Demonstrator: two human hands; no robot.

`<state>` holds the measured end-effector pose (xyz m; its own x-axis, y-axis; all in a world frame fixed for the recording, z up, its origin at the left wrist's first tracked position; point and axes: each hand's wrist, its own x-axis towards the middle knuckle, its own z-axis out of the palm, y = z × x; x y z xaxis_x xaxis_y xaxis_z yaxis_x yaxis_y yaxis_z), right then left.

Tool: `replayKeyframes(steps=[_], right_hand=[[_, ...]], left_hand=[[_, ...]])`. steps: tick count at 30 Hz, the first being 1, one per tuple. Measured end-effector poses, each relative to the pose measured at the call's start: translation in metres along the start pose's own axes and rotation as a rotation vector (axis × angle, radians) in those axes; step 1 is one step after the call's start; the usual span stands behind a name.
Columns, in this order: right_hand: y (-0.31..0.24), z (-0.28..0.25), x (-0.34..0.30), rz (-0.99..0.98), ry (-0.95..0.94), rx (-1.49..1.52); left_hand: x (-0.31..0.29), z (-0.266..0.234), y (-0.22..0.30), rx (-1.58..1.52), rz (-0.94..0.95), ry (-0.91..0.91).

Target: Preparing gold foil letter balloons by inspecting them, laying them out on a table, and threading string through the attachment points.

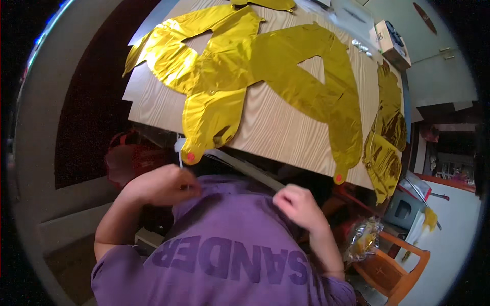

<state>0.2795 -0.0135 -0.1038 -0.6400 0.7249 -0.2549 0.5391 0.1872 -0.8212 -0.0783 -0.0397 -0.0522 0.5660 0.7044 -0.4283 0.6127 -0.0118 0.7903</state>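
Note:
Flat gold foil balloons lie over a wood-grain table (280, 125). One gold foil balloon (219, 76) on the left has a tail hanging over the near edge, with a red spot at its tip. Right of it, another gold foil balloon (301, 76) with a triangular opening also reaches past that edge, a red spot on its end. My left hand (176, 184) is in front of my chest, just below the left tail, its fingers curled and slightly blurred. Also near my chest, my right hand (298, 205) is closed. What either hand holds, if anything, is hidden.
More crumpled gold foil (385, 137) lies along the table's right edge. A cardboard box (393, 45) stands at the far right corner, near small silvery pieces (361, 47). Right of me is a wooden chair (393, 265) beside a clear plastic bag (365, 239) and a grey bin (406, 209).

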Motion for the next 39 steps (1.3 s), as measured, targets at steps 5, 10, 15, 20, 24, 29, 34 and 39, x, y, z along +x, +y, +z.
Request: replayKeyframes(steps=[5,10,15,20,24,29,34,39], right_hand=[[0.044,0.076,0.053,0.097,0.063,-0.159],[0.060,0.116,0.086,-0.038,-0.011,-0.417],[0.062,0.126,0.093,0.017,-0.087,-0.396],[0.055,0.105,0.090,0.039,-0.044,-0.170],[0.055,0.104,0.090,0.066,-0.097,-0.128],[0.081,0.120,0.095,-0.003,-0.081,-0.247],[0.069,0.102,0.095,0.044,0.068,0.004],[0.034,0.076,0.084,0.107,0.098,0.179]], left_hand=[[0.029,0.051,-0.081,0.306,-0.033,0.391],[0.085,0.086,-0.098,0.393,0.168,0.388],[0.102,0.099,-0.120,0.552,0.139,0.345],[0.095,0.099,-0.127,0.318,0.182,0.430],[0.098,0.093,-0.117,0.399,0.117,0.297],[0.103,0.087,-0.115,0.329,0.091,0.238],[0.093,0.083,-0.114,0.081,0.125,0.316],[0.080,0.081,-0.063,0.040,0.170,0.435]])
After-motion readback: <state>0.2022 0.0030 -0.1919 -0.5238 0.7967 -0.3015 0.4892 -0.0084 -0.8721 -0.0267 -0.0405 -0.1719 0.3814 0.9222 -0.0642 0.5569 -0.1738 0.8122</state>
